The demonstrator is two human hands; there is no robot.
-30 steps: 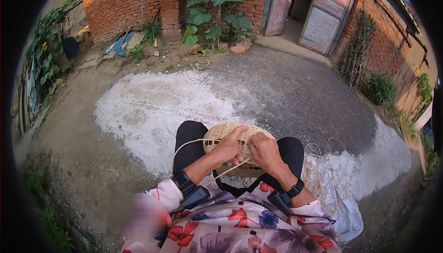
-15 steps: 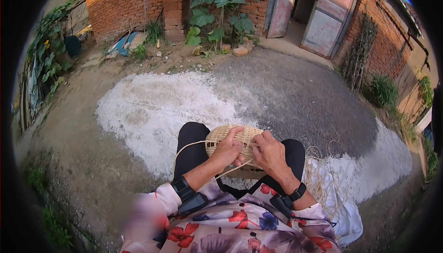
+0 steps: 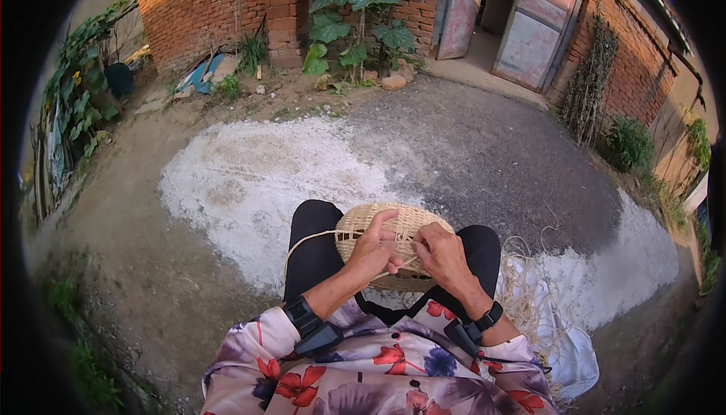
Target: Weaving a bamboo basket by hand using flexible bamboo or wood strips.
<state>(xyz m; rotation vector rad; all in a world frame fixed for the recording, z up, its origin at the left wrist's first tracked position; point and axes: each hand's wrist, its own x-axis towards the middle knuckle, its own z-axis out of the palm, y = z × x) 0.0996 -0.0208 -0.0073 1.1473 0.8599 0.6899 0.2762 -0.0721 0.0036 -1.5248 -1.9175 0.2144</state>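
A pale woven straw basket point(image 3: 359, 222) rests between my knees, with gaps showing in the weave along its side. My left hand point(image 3: 372, 250) lies against its near left side, index finger stretched over the weave and the other fingers curled on it. Close by on the right, my right hand point(image 3: 441, 254) is closed in a pinch at the weave, on a thin straw strand mostly hidden by the fingers. Another straw strand point(image 3: 308, 239) leaves the basket's left side and loops down over my left leg.
Loose straw strands point(image 3: 522, 282) lie in a tangle beside my right knee, on a white sheet point(image 3: 571, 362). White powdery material point(image 3: 249, 165) covers part of the ground ahead. Beyond stand a brick wall point(image 3: 197, 14), a leafy climbing plant point(image 3: 355, 14) and a half-open door point(image 3: 533, 29).
The slanting strand seen below my hands before no longer shows there. Both hands stay at nearly the same place on the basket, the right one slightly lower.
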